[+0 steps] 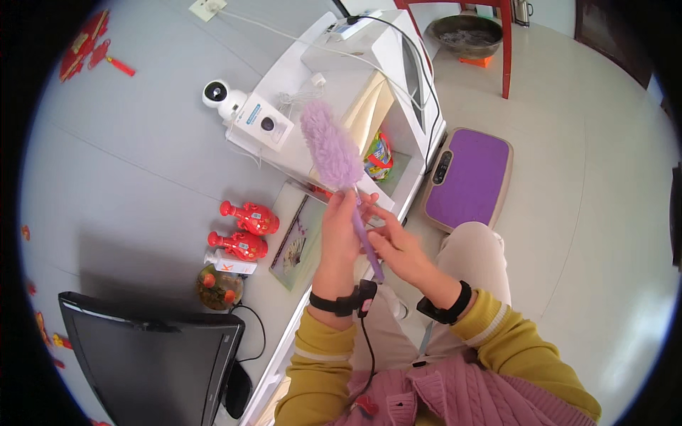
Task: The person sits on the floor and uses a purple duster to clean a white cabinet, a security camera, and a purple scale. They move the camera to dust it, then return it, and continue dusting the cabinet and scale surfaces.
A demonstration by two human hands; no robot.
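A fluffy lilac duster (329,148) points up and away in front of me, its purple handle (371,259) slanting down toward my lap. My left hand (339,231) is closed round the handle just below the fluffy head. On the other side, my right hand (402,250) has its thumb and fingers curled at the same handle, at about mid-length. Its fingertips partly overlap the left hand, so the exact contact is hard to see. Both wrists wear black straps.
A white cabinet (408,170) has a camera (226,99) and boxes on top. Two red vases (250,219), a white bottle (231,264), a glass bowl (219,287) and a black monitor (153,355) stand leftward. A purple vibration plate (470,177) lies on the floor, near a red chair (506,50).
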